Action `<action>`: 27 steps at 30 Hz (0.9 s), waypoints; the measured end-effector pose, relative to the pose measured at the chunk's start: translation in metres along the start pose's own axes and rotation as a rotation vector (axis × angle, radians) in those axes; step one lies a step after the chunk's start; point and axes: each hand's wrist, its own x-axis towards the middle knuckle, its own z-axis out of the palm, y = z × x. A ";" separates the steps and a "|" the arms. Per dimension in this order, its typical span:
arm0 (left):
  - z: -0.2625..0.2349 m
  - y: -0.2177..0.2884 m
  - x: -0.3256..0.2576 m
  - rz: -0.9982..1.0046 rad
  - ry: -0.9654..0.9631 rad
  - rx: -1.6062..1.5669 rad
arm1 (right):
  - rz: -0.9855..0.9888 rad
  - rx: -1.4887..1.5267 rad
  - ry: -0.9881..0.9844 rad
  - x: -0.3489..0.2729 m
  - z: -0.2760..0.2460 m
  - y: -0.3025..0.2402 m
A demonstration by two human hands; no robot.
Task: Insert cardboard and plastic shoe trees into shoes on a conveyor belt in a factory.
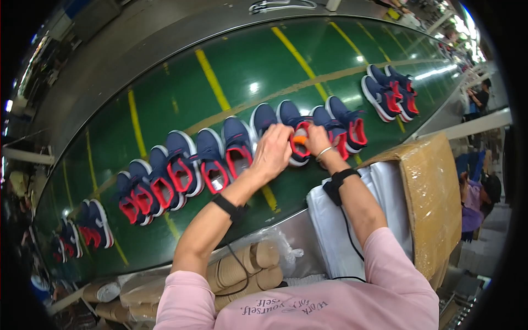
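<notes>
While both grip it, the navy shoe (297,135) sits between left hand (273,151) and right hand (317,139).

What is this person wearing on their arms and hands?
Both hands are bare, no gloves. The left hand has a black band at its wrist. The right hand wears a thin silvery bangle, and a black wrist strap with a thin black cable trailing down the forearm. Pink sleeves are pushed up near the elbows.
</notes>
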 end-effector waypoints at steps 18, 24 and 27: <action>-0.128 0.074 -0.154 -0.242 -0.403 0.092 | -0.190 0.132 0.063 -0.056 0.004 -0.098; -0.082 0.128 -0.232 -0.223 -0.352 0.043 | -0.216 1.045 -0.360 -0.204 -0.042 -0.108; -0.051 0.123 -0.242 -0.289 -0.291 0.132 | -0.190 1.208 -0.679 -0.263 -0.017 -0.127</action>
